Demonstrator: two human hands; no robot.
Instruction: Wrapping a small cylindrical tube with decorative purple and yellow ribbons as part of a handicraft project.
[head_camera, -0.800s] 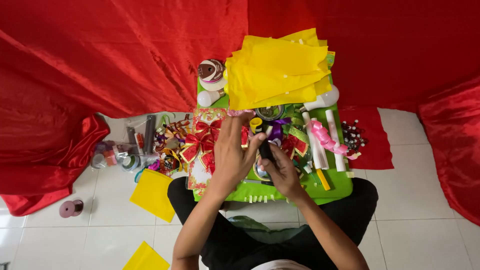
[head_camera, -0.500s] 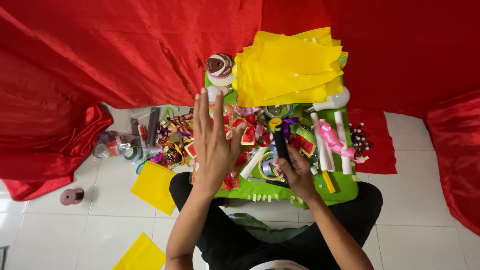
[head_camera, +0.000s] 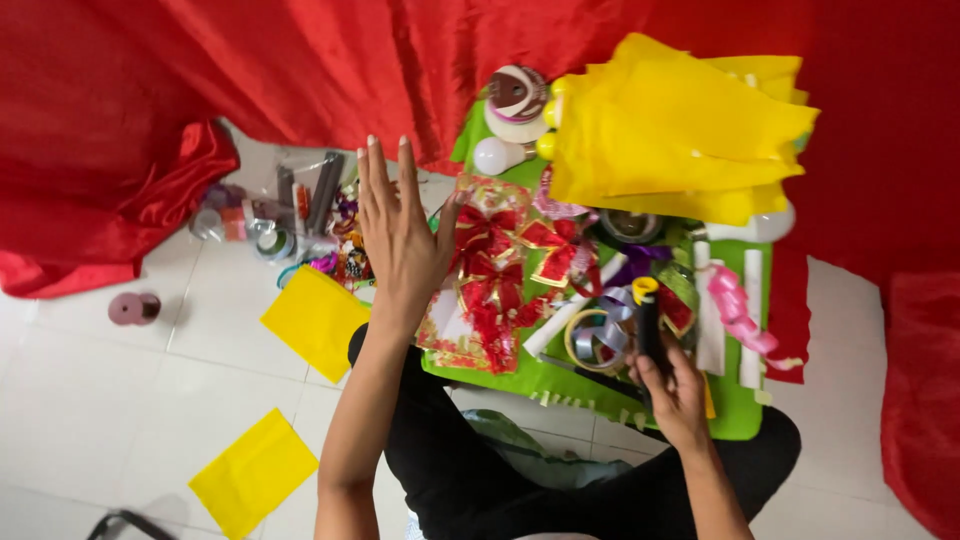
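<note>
Black tube: the right hand (head_camera: 672, 392) is wrapped round a black tube with a yellow cap (head_camera: 647, 322), fingers closed on its lower end, cap pointing to 12 o'clock.
Long axis: the tube runs nearly straight up the picture, 6 to 12 o'clock, tilted a touch left at the top.
Left hand: the left hand (head_camera: 397, 235) is raised flat, fingers spread wide, holding nothing, palm turned away from the camera.
Key relation: the red and gold bow (head_camera: 487, 262) lies just at 3 o'clock of the open left hand, the thumb almost over its edge; from the tube it sits at about 10 o'clock.
Nearer hand: the left, clearly; the right is well apart from the bow, with a ribbon coil (head_camera: 594, 338) between them.
Also close: a white roll (head_camera: 572, 316) slants from 7 to 1 o'clock just beside the coil, and a pink ribbon (head_camera: 737, 310) lies at 3 o'clock of the tube.
Surface: a green tray (head_camera: 735, 405) across the lap, crowded; its front edge carries small strips of tape.
Top of tray: yellow paper sheets (head_camera: 685, 130) are heaped at 12 o'clock, with a white bulb (head_camera: 494, 155) beside them.
Floor: white tiles, with one yellow sheet (head_camera: 315, 320) at 7 o'clock of the left hand and another yellow sheet (head_camera: 253, 472) nearer the camera.
Room: red cloth (head_camera: 200, 80) drapes all around the back and both sides.
</note>
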